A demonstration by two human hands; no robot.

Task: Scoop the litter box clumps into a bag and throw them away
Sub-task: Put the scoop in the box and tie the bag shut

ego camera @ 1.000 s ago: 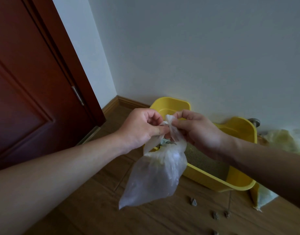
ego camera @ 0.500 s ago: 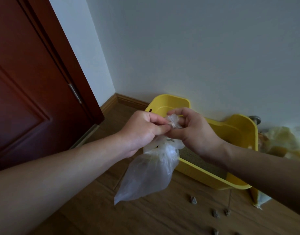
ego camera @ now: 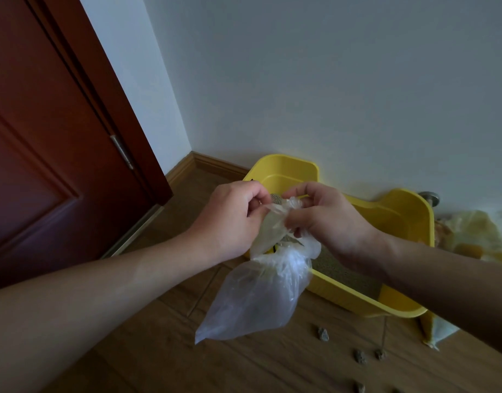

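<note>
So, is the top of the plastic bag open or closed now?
Closed, but not visibly knotted: both hands, left and right, pinch the bunched neck of the plastic bag, which hangs below them.

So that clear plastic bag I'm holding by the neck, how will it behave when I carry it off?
The clear plastic bag looks thin and floppy, sagging below both hands, so it will probably swing. It seems only partly filled, likely light. The film looks delicate; pinch the gathered neck firmly.
</note>
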